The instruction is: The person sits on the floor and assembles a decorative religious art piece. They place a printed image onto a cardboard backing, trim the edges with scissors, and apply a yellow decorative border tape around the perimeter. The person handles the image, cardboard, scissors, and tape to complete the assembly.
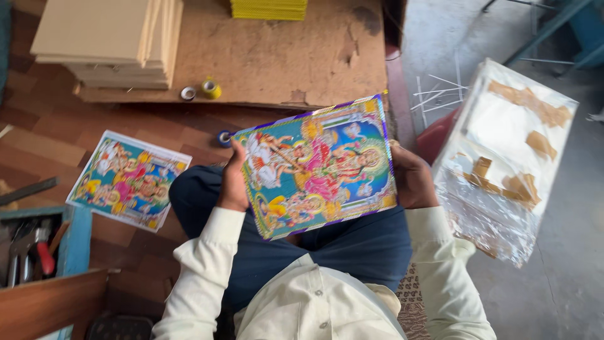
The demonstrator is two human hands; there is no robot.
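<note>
Left hand [234, 182] and right hand [412, 179] grip colourful print [318, 167], fingers hidden behind it

Colourful glossy picture prints [318, 165]: 2
Small tape rolls [211, 89]: 3
Stacks of tan boards [107, 39]: 1
Plastic-wrapped white bundles [503, 157]: 1

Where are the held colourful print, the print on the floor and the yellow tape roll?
held colourful print [318, 167], head view, middle of its face
print on the floor [129, 179], head view, centre
yellow tape roll [211, 89], head view, top

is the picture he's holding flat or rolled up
Flat. The colourful print is spread open, gripped at opposite edges by the left hand and right hand.
</note>
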